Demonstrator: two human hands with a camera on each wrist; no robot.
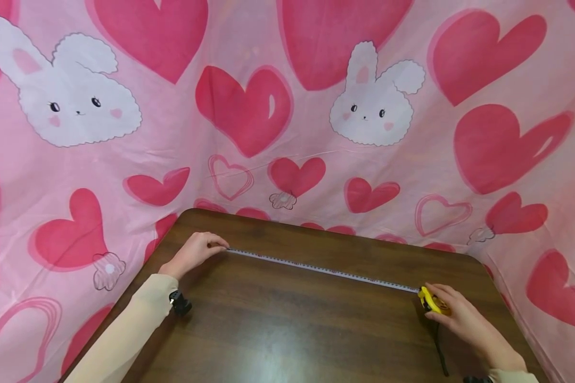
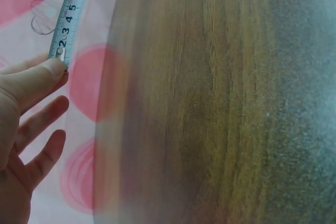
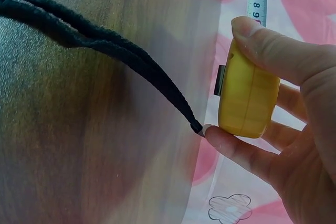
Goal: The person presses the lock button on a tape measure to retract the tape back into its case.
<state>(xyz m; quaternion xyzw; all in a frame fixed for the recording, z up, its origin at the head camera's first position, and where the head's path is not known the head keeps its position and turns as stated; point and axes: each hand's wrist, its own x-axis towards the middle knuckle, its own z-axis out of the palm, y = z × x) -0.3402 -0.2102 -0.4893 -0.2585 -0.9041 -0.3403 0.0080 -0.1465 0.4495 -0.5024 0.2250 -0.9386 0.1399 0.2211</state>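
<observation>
A yellow tape measure [image 1: 429, 301] is in my right hand [image 1: 465, 319], gripped between thumb and fingers. Its pale blade [image 1: 316, 268] stretches across the table to my left hand [image 1: 196, 254]. There the thumb and forefinger pinch the metal end of the blade [image 2: 69, 22], while the other fingers stay apart from it, as the left wrist view shows. In the right wrist view the yellow case [image 3: 248, 90] has its belt clip to the left, the thumb lies near the blade's exit, and a black wrist strap [image 3: 131, 56] trails from its lower end.
Beneath both hands is a dark brown wooden table [image 1: 268, 324] with rounded far corners. A pink cloth [image 1: 316, 133] with hearts and rabbit faces hangs behind it and along the sides. Black straps with small devices, one a wrist camera [image 1: 179, 303], sit at the cuffs.
</observation>
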